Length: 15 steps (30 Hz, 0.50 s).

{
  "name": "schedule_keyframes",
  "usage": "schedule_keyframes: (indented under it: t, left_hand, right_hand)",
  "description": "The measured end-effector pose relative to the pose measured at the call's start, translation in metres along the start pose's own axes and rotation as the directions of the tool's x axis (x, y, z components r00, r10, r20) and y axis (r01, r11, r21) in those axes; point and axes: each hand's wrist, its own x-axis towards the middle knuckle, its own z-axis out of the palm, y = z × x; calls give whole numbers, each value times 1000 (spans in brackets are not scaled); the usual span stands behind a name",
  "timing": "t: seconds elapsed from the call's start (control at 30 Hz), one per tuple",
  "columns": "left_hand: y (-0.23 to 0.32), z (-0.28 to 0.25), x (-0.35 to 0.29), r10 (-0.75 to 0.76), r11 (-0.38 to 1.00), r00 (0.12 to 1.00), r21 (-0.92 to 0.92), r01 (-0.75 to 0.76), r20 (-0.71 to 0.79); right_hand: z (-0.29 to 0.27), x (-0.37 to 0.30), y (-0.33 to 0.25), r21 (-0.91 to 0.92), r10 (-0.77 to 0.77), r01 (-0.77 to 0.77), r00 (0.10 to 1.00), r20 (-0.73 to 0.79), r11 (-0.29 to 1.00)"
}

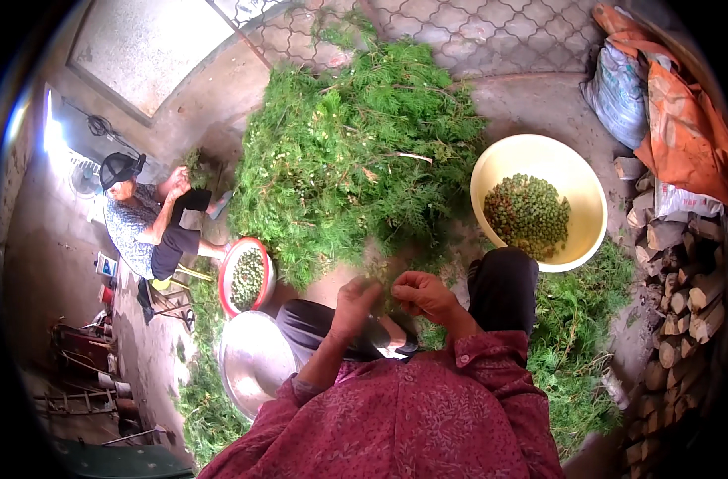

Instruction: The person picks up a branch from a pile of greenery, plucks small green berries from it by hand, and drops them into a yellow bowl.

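Between my knees, my left hand (pixel 359 303) is closed, with a blurred green conifer sprig (pixel 377 274) at its fingertips. Close beside it, my right hand (pixel 428 296) is in a pinch; whatever is in its fingers is too small to make out. A big heap of cut green branches (pixel 348 160) lies on the floor in front of me. To the right of the heap stands a wide cream-yellow basin (pixel 591 203) holding many small round green cones (pixel 531 214), some of them brownish.
At left, another person (pixel 152 211) sits on a low chair, hands together, near a red-rimmed basin (pixel 224 279) of green cones. A metal basin (pixel 256 355) stands by my left leg. Stripped greenery (pixel 579 351) lies at right, beside stacked firewood (pixel 675 319) and sacks (pixel 619 88).
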Motion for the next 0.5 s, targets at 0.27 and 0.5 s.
schedule_keyframes:
  t: [0.27,0.5]
  left_hand:
    - [2,13,-1,62,997,990,46,-56,-123]
    - [3,6,4,100,995,983,9,-99,-154]
  right_hand:
    - [-3,3,-10,154,-23,55,979,-200,987]
    - [-2,-3,-10,107,-47,51,998,-38,993]
